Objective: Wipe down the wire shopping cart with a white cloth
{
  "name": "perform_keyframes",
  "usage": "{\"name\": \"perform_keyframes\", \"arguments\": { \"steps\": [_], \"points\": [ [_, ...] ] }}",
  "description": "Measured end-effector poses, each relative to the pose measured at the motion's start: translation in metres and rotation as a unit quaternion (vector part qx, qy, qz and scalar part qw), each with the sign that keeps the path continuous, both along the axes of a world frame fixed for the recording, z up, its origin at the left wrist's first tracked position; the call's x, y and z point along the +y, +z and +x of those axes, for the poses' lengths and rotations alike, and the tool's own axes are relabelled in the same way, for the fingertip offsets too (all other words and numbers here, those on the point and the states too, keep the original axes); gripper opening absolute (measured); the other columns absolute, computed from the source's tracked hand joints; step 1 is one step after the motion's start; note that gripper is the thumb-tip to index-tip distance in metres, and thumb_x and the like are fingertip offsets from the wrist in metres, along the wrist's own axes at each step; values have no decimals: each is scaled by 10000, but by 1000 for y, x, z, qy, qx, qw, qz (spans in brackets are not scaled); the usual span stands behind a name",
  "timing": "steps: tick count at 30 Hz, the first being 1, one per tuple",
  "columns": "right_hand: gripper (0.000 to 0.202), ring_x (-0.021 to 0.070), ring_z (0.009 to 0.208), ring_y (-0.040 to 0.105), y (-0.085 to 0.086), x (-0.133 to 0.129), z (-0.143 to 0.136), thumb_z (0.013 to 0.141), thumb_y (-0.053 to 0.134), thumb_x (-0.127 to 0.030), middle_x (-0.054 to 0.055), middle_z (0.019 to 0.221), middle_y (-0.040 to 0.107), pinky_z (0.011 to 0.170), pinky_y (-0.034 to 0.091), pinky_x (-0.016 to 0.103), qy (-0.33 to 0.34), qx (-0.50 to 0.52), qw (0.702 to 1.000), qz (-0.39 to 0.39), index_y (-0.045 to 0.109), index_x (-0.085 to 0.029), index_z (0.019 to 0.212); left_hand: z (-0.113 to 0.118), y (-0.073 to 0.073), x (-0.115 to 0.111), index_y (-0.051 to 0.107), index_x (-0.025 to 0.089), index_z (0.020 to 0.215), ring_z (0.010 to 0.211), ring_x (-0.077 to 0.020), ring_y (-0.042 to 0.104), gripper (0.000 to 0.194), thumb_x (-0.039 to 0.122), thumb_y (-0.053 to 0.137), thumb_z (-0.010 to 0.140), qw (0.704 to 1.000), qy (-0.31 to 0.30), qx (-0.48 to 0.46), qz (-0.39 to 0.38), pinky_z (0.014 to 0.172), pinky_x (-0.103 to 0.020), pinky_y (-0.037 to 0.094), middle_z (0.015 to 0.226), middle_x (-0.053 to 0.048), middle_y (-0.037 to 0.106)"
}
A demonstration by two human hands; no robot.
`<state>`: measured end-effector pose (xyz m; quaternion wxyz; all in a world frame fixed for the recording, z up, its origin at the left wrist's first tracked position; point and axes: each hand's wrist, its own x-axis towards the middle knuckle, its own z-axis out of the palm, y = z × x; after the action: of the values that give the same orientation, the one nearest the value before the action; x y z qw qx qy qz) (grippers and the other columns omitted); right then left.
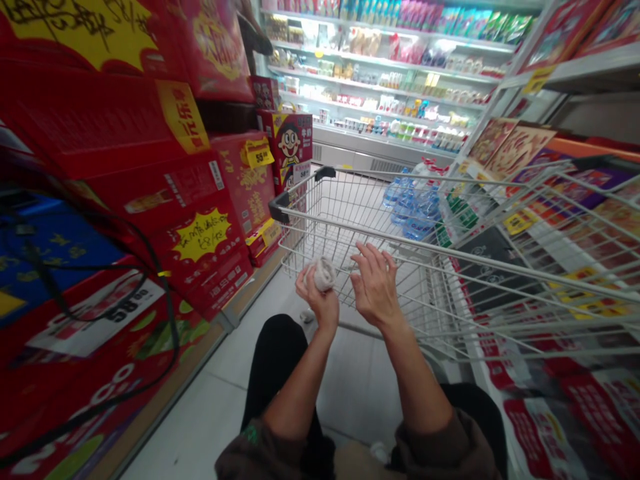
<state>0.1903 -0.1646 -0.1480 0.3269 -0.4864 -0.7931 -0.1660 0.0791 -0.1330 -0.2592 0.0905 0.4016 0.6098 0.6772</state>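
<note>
My left hand (pixel 316 293) is closed around a bunched whitish cloth (pixel 325 274), which sticks out above the fingers. Just to its right, my right hand (pixel 376 283) is raised with fingers apart and slightly curved, holding nothing. A metal wire shopping cart (pixel 380 235) stands right in front of both hands. Its side wires pass close behind my right hand; whether the fingers touch them I cannot tell. The cart has black plastic corner pieces (pixel 279 208).
Red gift boxes (pixel 165 193) with yellow price tags are stacked on the left, a black cable (pixel 173 320) hanging before them. Bottled water packs (pixel 415 203) stand beyond the cart. Shelves with boxed goods (pixel 500 267) line the right. A lit refrigerated display (pixel 385 87) spans the back.
</note>
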Motion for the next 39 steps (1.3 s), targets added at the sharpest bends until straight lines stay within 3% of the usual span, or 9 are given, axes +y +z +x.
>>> {"name": "perform_keyframes", "arguments": {
  "steps": [5,10,13,21,25,30,33,36,39],
  "points": [
    [381,304,1434,398,3,-10,30,1034,368,-337,55,1515,609,1205,203,523,-58,26,993,98,598,-250,1326,-7,15,16,590,241,1303,1385,-320,434,539,37,584,804,1000,31,2,1,1215,-537,323,1395,-129,487],
    [393,310,1453,414,-5,-12,41,1038,382,-356,78,1473,636,1215,135,561,-76,3,992,98,569,-228,1359,37,-9,0,681,235,1196,1316,-323,482,497,-1,551,778,997,-30,70,0,1167,-526,390,1339,-131,543],
    [379,294,1444,440,-8,-9,41,1033,415,-377,102,1511,599,1206,160,523,-75,-23,994,70,594,-213,1324,47,-17,-11,694,235,1199,1268,-307,515,528,-9,556,751,993,-76,93,-8,1121,-498,438,1312,-117,570],
    [384,267,1454,453,1,-11,46,1060,351,-369,101,1529,586,1140,229,464,-52,-21,998,40,578,-216,1329,34,16,6,678,226,1250,1314,-300,487,512,19,557,798,998,3,62,19,1173,-496,386,1358,-131,565],
    [403,261,1433,474,-4,-17,58,1062,312,-357,107,1474,619,1166,242,477,-48,2,994,96,563,-211,1341,51,-5,-1,709,221,1207,1281,-305,496,545,-21,519,757,995,-33,97,7,1139,-504,416,1317,-129,574],
    [455,335,1398,488,-15,-18,81,1042,326,-424,174,1447,587,1098,346,538,-152,113,948,255,575,-193,1344,58,-23,-17,710,243,1217,1244,-295,511,628,-46,511,697,986,-94,140,6,1107,-490,454,1292,-110,578],
    [444,347,1391,510,-17,-17,92,1040,347,-384,165,1426,618,1115,308,605,-205,142,938,240,522,-199,1403,54,-11,-12,692,236,1249,1248,-295,505,630,-35,511,710,988,-76,129,23,1112,-494,448,1320,-118,564],
    [454,351,1421,472,-18,-16,99,1034,380,-371,133,1382,660,1137,259,646,-198,112,954,194,488,-222,1449,57,-1,-3,685,223,1269,1267,-302,489,621,-24,512,727,993,-31,112,37,1128,-507,425,1347,-134,543],
    [486,359,1451,392,-19,-15,103,1029,379,-395,143,1363,659,1131,313,612,-158,101,967,175,499,-199,1457,69,-11,-4,709,220,1242,1267,-310,469,636,-38,502,700,987,-42,148,53,1118,-519,425,1330,-135,531]
  ]
}}
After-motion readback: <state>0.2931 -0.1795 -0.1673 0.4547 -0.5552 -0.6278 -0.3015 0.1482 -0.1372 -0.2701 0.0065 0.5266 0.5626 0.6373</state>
